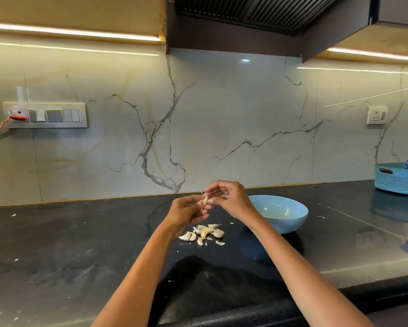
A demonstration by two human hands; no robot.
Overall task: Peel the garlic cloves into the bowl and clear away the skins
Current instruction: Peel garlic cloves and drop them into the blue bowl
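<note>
Just above the middle of the frame, the left hand (pixel 186 210) and right hand (pixel 226 197) meet over the dark tabletop (pixel 80 244), both pinching one garlic clove (pixel 205 200): the left grip is closed on its lower end, the right grip closed at its top, where a thin strand of skin seems to lift away. To do this step well, I judge the left fingers should hold the clove steady while the right thumb and forefinger draw the skin off in long strips rather than tearing it into flecks, which are harder to gather afterwards. The pile of unpeeled cloves (pixel 204 233) lies directly below the hands, with a few loose skin scraps (pixel 220 243) beside it. The blue bowl (pixel 280 223) sits just right of the right wrist and looks empty, so the drop is a short move rightward. Open tabletop spreads to the left and toward the lower frame; the front edge runs along the lower right, and a blue basket (pixel 396 180) stands well apart at the far right.
</note>
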